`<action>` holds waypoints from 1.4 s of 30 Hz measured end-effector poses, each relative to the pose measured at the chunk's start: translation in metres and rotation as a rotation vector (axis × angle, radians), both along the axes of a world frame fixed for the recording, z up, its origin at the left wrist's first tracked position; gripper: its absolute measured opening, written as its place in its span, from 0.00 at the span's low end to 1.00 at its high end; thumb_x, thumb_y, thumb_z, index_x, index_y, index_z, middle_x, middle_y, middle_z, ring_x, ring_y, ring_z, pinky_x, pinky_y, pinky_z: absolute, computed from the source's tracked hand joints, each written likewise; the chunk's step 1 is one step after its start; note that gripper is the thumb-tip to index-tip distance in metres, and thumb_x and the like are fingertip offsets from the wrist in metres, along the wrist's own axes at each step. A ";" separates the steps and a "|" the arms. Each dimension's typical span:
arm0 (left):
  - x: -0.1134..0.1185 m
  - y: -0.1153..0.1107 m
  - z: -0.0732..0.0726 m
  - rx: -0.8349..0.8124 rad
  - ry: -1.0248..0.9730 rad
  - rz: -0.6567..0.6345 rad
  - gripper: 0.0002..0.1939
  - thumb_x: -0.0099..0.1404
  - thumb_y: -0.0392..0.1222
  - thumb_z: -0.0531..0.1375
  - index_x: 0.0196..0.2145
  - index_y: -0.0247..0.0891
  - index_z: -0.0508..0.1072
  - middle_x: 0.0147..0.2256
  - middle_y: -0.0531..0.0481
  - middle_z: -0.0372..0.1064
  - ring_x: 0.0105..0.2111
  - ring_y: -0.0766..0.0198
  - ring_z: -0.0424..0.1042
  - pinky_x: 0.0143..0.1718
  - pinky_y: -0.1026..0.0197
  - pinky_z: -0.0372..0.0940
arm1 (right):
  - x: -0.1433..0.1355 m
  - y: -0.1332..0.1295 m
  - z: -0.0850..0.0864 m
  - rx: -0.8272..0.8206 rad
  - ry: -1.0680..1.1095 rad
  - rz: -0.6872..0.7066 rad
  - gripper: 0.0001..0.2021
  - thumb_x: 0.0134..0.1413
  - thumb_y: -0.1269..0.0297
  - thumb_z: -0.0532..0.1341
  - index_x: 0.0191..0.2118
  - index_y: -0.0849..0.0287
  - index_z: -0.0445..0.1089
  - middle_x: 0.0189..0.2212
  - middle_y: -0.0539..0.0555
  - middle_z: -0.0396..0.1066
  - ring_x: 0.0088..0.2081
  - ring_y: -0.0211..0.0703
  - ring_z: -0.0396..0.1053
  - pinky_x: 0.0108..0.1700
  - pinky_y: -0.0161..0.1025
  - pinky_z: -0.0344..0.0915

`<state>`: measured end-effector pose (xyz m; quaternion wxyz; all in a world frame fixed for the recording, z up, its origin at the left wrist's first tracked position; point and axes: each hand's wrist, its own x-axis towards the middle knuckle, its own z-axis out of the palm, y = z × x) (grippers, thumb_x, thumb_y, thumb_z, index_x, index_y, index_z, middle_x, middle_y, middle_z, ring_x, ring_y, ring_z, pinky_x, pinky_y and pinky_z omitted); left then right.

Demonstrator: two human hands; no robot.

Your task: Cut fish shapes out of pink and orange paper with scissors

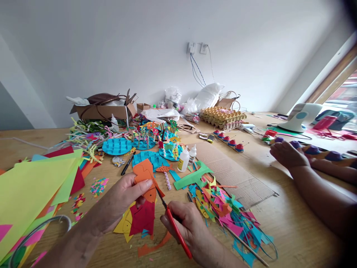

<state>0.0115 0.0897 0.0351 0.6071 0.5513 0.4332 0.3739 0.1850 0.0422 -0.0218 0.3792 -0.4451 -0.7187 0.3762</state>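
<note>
Thumb and fingers of my left hand [126,197] pinch a piece of orange paper [143,169] that has dark drawn outlines. My right hand [188,227] grips red-handled scissors [175,227], whose blades meet the right edge of that paper. Below the hands lie a red paper cutout [142,219] and a yellow paper cutout [125,225], with an orange offcut [154,245] nearer me. Just beyond the orange paper is a spotted orange paper fish [164,169] beside a twisted lilac stem [167,181].
Coloured paper sheets [41,175] cover the left. Glue bottles [183,159], a black marker [128,163] and blue discs [117,146] stand or lie ahead. Paper scraps [223,204] and a wooden stick [242,242] are at right, near cardboard [237,175]. Another person's hand [288,154] holds painted egg-carton strips [315,150].
</note>
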 end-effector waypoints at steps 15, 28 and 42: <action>0.020 -0.012 -0.006 -0.016 -0.138 0.041 0.13 0.54 0.46 0.60 0.18 0.37 0.66 0.12 0.57 0.61 0.14 0.72 0.57 0.15 0.69 0.54 | -0.013 -0.003 -0.002 -0.354 0.340 0.009 0.27 0.48 0.37 0.53 0.20 0.59 0.58 0.10 0.44 0.54 0.12 0.29 0.50 0.15 0.28 0.45; 0.028 -0.019 -0.016 -0.101 -0.206 0.093 0.14 0.52 0.48 0.62 0.19 0.37 0.65 0.14 0.57 0.60 0.16 0.71 0.57 0.17 0.69 0.55 | -0.014 -0.003 -0.014 -0.277 0.535 0.072 0.25 0.54 0.41 0.52 0.24 0.62 0.63 0.12 0.44 0.54 0.12 0.28 0.47 0.15 0.27 0.43; 0.031 -0.019 -0.015 -0.146 -0.255 0.106 0.14 0.48 0.48 0.64 0.19 0.36 0.66 0.13 0.57 0.60 0.15 0.72 0.57 0.15 0.70 0.55 | -0.015 -0.003 -0.012 -0.274 0.514 0.035 0.25 0.53 0.41 0.53 0.22 0.61 0.59 0.13 0.44 0.55 0.12 0.27 0.48 0.14 0.26 0.44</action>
